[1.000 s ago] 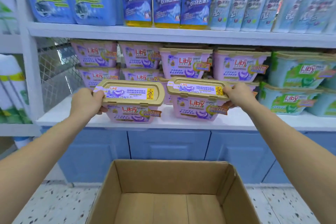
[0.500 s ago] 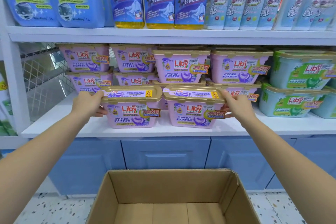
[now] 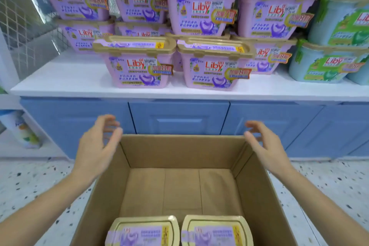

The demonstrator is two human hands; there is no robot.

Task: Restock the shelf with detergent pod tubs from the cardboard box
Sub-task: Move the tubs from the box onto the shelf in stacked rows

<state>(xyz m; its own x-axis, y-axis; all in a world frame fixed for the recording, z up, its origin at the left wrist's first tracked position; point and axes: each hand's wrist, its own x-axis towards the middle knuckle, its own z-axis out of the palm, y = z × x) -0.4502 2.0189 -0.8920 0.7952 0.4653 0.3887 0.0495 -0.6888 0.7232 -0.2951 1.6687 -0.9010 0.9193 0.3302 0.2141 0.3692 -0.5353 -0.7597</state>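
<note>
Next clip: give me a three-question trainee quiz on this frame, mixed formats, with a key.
1. True or false: the left hand and right hand hold nothing.
2. How many tubs are visible in the box? A) one B) two C) four
3. Fill in: the two front purple tubs stand on the ____.

Key: 1 true; 2 B; 3 shelf.

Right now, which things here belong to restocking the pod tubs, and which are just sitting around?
Job: cardboard box, boxed purple tubs, white shelf, shelved purple tubs, left hand, right hand.
Not the job: green tubs, blue cabinet doors, wire mesh, white bottle.
</note>
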